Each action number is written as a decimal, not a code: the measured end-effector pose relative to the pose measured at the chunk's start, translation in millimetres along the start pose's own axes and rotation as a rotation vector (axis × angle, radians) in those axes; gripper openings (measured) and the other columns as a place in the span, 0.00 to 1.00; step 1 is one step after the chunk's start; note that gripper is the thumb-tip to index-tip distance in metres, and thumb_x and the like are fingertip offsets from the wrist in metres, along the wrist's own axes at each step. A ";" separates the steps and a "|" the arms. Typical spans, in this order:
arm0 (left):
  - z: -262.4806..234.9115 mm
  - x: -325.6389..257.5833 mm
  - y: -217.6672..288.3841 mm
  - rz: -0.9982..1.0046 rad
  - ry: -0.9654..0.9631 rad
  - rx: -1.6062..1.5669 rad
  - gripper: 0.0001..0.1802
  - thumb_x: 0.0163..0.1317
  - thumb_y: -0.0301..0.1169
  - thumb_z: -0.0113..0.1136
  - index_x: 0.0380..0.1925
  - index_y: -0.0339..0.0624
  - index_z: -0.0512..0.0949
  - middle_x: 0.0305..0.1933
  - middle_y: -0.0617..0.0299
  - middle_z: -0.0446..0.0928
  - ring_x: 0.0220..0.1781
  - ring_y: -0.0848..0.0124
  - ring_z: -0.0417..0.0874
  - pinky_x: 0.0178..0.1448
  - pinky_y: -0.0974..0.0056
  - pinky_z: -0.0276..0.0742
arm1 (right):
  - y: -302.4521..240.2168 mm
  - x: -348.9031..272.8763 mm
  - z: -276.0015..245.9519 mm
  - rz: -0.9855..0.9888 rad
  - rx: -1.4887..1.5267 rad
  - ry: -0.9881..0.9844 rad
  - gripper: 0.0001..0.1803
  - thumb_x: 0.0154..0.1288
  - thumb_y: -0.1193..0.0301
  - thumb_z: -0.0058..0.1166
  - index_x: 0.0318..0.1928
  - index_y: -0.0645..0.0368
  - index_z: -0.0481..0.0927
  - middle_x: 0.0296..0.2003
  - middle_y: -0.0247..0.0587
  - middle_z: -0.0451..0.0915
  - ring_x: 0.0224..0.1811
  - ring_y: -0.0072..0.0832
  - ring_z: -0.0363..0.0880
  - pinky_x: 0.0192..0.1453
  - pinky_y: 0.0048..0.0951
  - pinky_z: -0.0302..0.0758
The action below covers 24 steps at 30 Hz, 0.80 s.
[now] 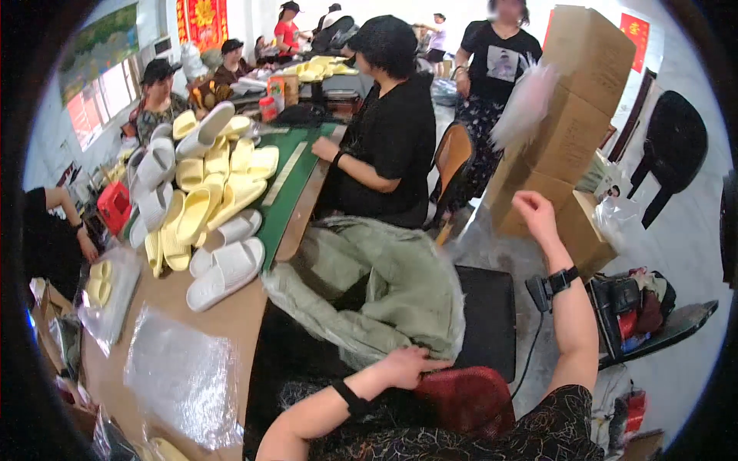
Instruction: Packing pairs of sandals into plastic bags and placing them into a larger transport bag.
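A large pale-green sack (384,288) with a translucent lining gapes in front of me, its inside dark and partly shadowed. My left hand (406,367) rests at the sack's near rim with fingers stretched to the right, holding nothing I can see. Raised to the right, beside the cardboard boxes, my right hand (536,215) has its fingers curled in, and nothing shows in them. To the left, yellow slippers (201,209) and light-grey slippers (224,273) are heaped on the table (173,296). Clear plastic bags (182,376) lie flat near its front.
A tall cardboard box (573,115) stands at the right by an open carton (584,230). A black chair (667,146) is farther right, and a bag-laden chair (638,315) sits beside my arm. Across the sack sits a person in black (384,146); several others work behind.
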<state>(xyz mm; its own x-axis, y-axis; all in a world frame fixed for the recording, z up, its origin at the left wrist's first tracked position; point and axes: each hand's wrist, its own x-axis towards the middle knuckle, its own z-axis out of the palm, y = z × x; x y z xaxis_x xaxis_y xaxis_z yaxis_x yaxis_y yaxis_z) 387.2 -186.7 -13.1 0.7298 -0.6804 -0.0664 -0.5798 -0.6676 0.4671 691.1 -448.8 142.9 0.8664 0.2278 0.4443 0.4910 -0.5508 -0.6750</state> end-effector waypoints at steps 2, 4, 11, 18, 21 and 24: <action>-11.0 3.5 11.8 -0.059 -0.095 0.068 0.44 0.54 0.35 0.60 0.72 0.80 0.58 0.55 0.47 0.73 0.55 0.47 0.77 0.55 0.50 0.76 | 5.6 30.6 -23.6 0.031 0.117 0.356 0.28 0.59 0.55 0.67 0.50 0.65 0.81 0.45 0.45 0.83 0.47 0.27 0.80 0.52 0.30 0.75; -15.0 -6.2 10.7 -0.104 -0.114 -0.002 0.41 0.55 0.34 0.59 0.71 0.78 0.62 0.54 0.48 0.74 0.55 0.47 0.77 0.56 0.48 0.76 | -13.7 52.7 -37.2 0.119 0.061 0.461 0.40 0.58 0.49 0.68 0.59 0.69 0.74 0.55 0.52 0.77 0.56 0.33 0.76 0.59 0.32 0.72; -107.6 -21.1 -14.9 -0.159 0.060 -0.213 0.26 0.59 0.36 0.61 0.60 0.53 0.75 0.55 0.47 0.77 0.55 0.47 0.78 0.57 0.50 0.76 | 9.3 92.3 -89.4 0.460 0.576 0.480 0.58 0.58 0.30 0.51 0.73 0.64 0.54 0.59 0.48 0.75 0.60 0.37 0.73 0.66 0.40 0.65; -279.9 17.5 -2.7 -0.040 0.915 -0.007 0.79 0.36 0.63 0.77 0.73 0.25 0.39 0.76 0.32 0.44 0.80 0.44 0.44 0.79 0.50 0.45 | -51.3 36.5 -69.3 0.502 1.092 0.063 0.42 0.65 0.35 0.47 0.67 0.54 0.68 0.56 0.40 0.76 0.45 0.32 0.73 0.49 0.37 0.73; -301.4 74.5 21.5 0.286 0.851 0.030 0.84 0.31 0.64 0.78 0.72 0.21 0.34 0.76 0.27 0.38 0.80 0.41 0.40 0.80 0.50 0.38 | -40.2 38.2 -57.3 0.313 1.179 -0.041 0.38 0.71 0.38 0.40 0.67 0.55 0.69 0.60 0.40 0.75 0.53 0.37 0.75 0.57 0.40 0.74; -309.8 79.5 83.8 0.585 0.768 0.116 0.74 0.36 0.58 0.78 0.71 0.25 0.45 0.74 0.33 0.51 0.76 0.39 0.50 0.78 0.48 0.48 | -38.3 46.3 -48.0 0.293 1.151 -0.105 0.38 0.71 0.38 0.40 0.67 0.55 0.68 0.60 0.40 0.75 0.54 0.37 0.75 0.58 0.40 0.73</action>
<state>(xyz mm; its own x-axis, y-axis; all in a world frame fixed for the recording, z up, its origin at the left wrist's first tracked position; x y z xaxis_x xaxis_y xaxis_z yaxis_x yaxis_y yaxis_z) 508.7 -203.0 294.0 0.3286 -0.5590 0.7613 -0.9281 -0.3406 0.1505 708.1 -455.7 217.7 0.9361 0.3072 0.1714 0.0203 0.4391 -0.8982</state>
